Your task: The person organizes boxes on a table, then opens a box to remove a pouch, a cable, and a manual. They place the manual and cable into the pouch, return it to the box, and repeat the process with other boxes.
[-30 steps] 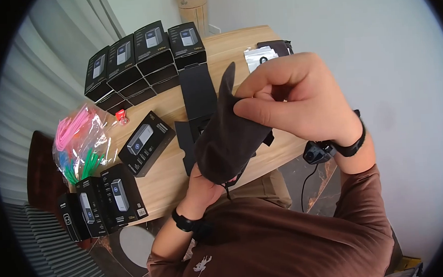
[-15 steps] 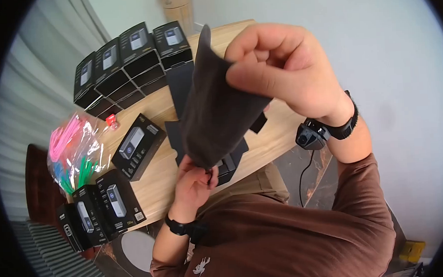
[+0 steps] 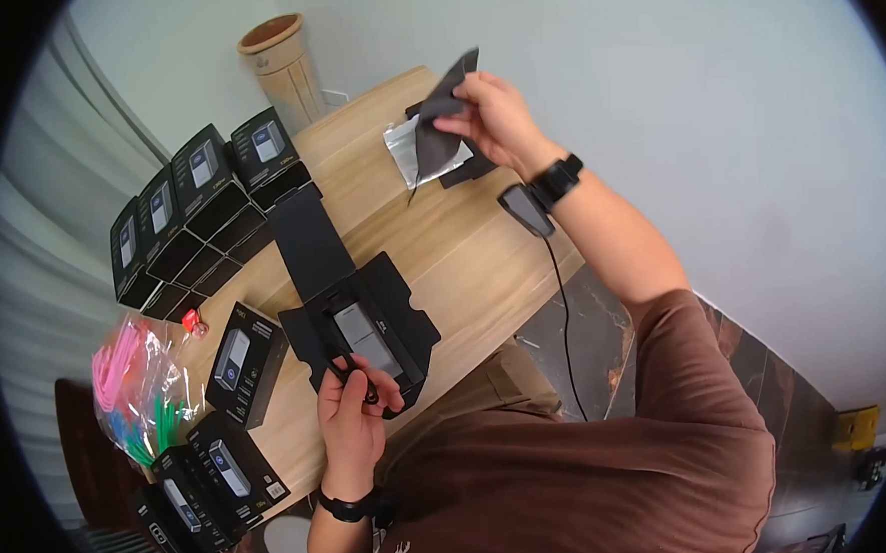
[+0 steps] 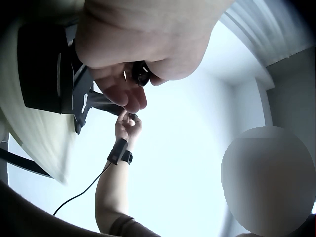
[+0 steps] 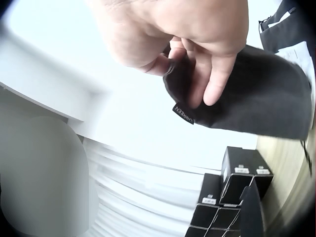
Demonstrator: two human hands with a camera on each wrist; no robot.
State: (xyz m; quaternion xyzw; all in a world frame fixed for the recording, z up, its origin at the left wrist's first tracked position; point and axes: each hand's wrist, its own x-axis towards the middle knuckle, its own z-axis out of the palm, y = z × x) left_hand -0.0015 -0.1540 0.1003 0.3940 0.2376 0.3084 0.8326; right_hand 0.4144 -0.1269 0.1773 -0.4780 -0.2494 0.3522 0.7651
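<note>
At the far side of the table my right hand (image 3: 500, 118) pinches a dark grey fabric drawstring pouch (image 3: 441, 141) by one end, its cord dangling below. In the right wrist view a small label (image 5: 183, 113) shows on the edge of the pouch near the fingers. My left hand (image 3: 353, 421) holds a slim black item (image 3: 372, 390) with a rounded shiny end; its kind I cannot tell. Just beyond that hand lies an opened black box (image 3: 311, 248), flaps spread. Inside it sits a grey rectangular device (image 3: 360, 326), partly covered by the left fingers.
Black product boxes (image 3: 202, 164) are stacked at the back left. A single box (image 3: 245, 362) lies left of the opened one, and several stand at the front left (image 3: 228, 468). Clear bags of pink and green ties (image 3: 133, 378) lie nearby. Silver packets (image 3: 402, 153) are beneath the pouch.
My right hand has carried the pouch away from the left hand to the far right of the table. The left hand now shows a black item, and the opened box is uncovered.
</note>
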